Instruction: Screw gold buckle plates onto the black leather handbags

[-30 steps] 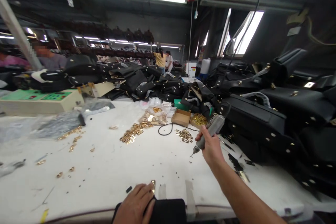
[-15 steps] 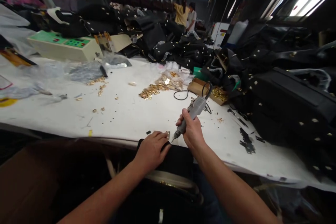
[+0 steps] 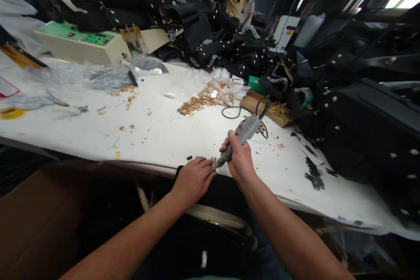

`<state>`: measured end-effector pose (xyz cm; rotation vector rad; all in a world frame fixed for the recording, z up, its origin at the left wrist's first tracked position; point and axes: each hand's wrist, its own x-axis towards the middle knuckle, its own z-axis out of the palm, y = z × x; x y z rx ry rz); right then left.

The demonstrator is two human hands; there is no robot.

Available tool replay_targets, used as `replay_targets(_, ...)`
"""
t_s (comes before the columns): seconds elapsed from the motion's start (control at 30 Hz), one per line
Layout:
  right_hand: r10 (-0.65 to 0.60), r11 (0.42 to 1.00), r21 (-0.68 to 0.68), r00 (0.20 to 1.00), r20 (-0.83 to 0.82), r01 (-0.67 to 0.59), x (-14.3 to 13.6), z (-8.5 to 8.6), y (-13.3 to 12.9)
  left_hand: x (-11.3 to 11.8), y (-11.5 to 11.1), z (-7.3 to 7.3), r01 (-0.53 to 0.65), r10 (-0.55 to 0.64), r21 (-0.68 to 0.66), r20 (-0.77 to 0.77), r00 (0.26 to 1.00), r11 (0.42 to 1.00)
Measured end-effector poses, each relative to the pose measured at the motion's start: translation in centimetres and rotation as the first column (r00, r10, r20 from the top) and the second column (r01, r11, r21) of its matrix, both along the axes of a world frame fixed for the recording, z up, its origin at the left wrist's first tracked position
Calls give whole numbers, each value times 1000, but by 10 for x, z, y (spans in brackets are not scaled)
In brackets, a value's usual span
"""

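Note:
My right hand (image 3: 241,159) is wrapped round a grey electric screwdriver (image 3: 248,128), its cable trailing back onto the table. The tool slants down to the left, its bit at a small shiny metal plate (image 3: 214,163). That plate lies on the edge of a black bag (image 3: 226,192), which rests on my lap and against the table's front edge. My left hand (image 3: 193,177) presses the bag's edge, fingers on top beside the plate and thumb nearer me. My fingers hide part of the plate. Further down, the bag has a pale-trimmed opening with a gold zip.
On the white table (image 3: 157,140) lie a pile of gold fittings (image 3: 192,106), a cardboard box of small gold parts (image 3: 280,113) and black flat pieces (image 3: 314,177). A green-topped machine (image 3: 82,41) stands back left. Black bags (image 3: 370,122) are heaped behind and right; people stand far off.
The screwdriver's bit has come down onto the metal plate, close to my left fingertips. My left hand stays on the bag. The whole view has tilted slightly downward.

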<state>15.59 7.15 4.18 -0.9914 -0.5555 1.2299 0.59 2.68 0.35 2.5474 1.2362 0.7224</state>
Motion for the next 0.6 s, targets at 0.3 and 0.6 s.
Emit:
replay_targets(0.3, -12, 1000, 2, 1000, 6, 12, -1, 2, -1, 1, 0, -3, -9, 9, 21, -15, 1000, 1000)
replay_targets(0.6, -15, 1000, -7, 1000, 25, 15, -2, 1, -4, 0, 0, 1, 0, 1, 35, -11, 1000, 999)
